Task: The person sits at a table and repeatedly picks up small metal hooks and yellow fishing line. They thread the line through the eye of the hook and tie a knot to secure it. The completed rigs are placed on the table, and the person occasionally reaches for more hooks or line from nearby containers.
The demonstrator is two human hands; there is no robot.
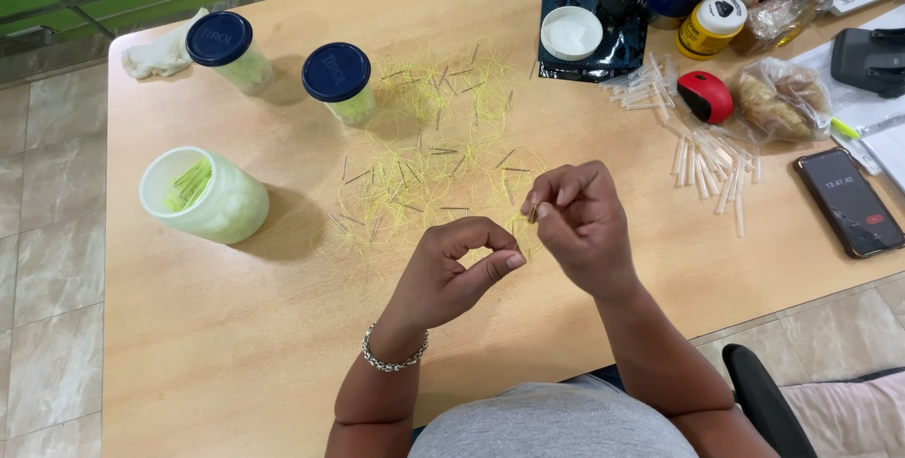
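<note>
Hands at the middle of a pale wooden bench, worked close to the body. Right hand curled nearly shut, thumb and forefinger pinching a short dark pin held upright. Left hand also pinched, thumb meeting forefinger in a ring, other fingers tucked; it seems to hold a fine yellow thread, though the strand is too thin to be sure. Both raised just above the surface, likely so thread and pin meet at eye line.

Just beyond the hands, a loose tangle of yellow fibres with more pins scattered through it, within easy reach. Open white tub of yellow pieces to the left; two blue-lidded jars farther back, shut. White tubes lie in a heap to the right, near a red mouse and a phone. Bracelet on the left wrist.
</note>
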